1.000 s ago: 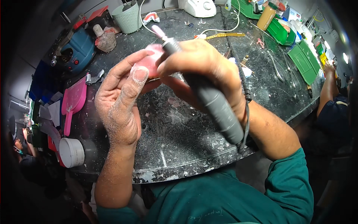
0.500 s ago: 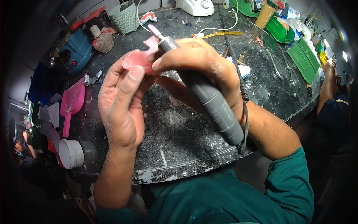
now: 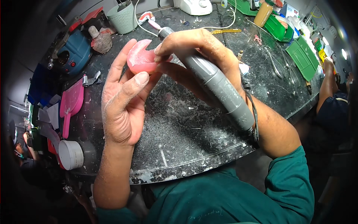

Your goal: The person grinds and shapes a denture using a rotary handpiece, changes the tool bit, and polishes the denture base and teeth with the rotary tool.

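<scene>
A pink, horseshoe-shaped denture base (image 3: 141,64), dusted white inside, is held up over the bench between both hands. My left hand (image 3: 123,100) supports it, thumb along its lower edge and fingers behind. A dark grey rotary handpiece (image 3: 223,87) lies slantwise in my right hand (image 3: 214,48), which also pinches the denture base's right side with its fingertips. The handpiece's pale pink grinding bit (image 3: 154,25) points up and left, apart from the denture base. White dust coats both hands.
On the black bench (image 3: 175,142), a pink dustpan (image 3: 72,99) and white tub (image 3: 71,155) stand left. Behind are a blue machine (image 3: 72,54), a plaster piece (image 3: 100,41), a grey-green basket (image 3: 122,19) and a dental model (image 3: 146,16). Green trays (image 3: 304,58) lie right, near another person's arm (image 3: 328,80).
The denture base has been turned so its hollow, curved side shows more. My right hand and the handpiece have shifted slightly right, and my left fingers have spread somewhat.
</scene>
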`<state>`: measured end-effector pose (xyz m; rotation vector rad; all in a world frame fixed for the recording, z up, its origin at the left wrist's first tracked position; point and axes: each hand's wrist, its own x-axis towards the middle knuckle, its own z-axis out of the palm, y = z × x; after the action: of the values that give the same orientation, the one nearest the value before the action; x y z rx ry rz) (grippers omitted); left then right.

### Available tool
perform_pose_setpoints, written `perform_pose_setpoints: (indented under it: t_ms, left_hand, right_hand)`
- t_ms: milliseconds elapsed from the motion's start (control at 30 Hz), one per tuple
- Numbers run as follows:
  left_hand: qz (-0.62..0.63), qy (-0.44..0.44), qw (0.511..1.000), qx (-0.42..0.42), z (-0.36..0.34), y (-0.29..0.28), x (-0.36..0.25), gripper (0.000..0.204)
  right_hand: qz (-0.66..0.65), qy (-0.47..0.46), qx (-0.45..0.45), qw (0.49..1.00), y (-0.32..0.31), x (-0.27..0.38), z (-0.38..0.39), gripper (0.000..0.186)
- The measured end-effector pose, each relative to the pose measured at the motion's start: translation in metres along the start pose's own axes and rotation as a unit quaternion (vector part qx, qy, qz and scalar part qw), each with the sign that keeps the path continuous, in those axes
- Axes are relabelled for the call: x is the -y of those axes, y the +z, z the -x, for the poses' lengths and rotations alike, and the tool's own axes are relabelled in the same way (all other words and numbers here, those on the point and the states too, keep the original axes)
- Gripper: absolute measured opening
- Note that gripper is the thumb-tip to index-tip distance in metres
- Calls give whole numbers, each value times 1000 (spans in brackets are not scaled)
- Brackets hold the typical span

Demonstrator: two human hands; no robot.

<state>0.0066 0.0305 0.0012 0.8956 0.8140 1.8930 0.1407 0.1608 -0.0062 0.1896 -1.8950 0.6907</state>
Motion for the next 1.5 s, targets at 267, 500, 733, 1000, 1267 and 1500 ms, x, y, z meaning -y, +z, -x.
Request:
perform_pose_setpoints:
  t_ms: [267, 500, 733, 1000, 1267, 1500]
  left_hand:
    - [73, 2, 997, -11, -2, -8, -3, 54]
    - [156, 1, 987, 31, -4, -18, 1, 43]
    - [-15, 25, 1000, -5, -4, -5, -6, 55]
    - [-126, 75, 989, 10, -8, -4, -3, 60]
    - [-175, 115, 978, -26, -5, -2, -3, 61]
    - [-94, 52, 994, -13, -2, -4, -7, 58]
  right_hand:
    - [67, 45, -67, 995, -8, 11, -7, 29]
    - [-127, 161, -90, 975, 2, 25, 3, 23]
    - [-123, 118, -77, 982, 3, 16, 3, 18]
    - [-102, 112, -75, 986, 8, 17, 5, 17]
    - [-32, 3, -64, 997, 11, 12, 4, 19]
    - [-67, 38, -97, 992, 16, 8, 6, 22]
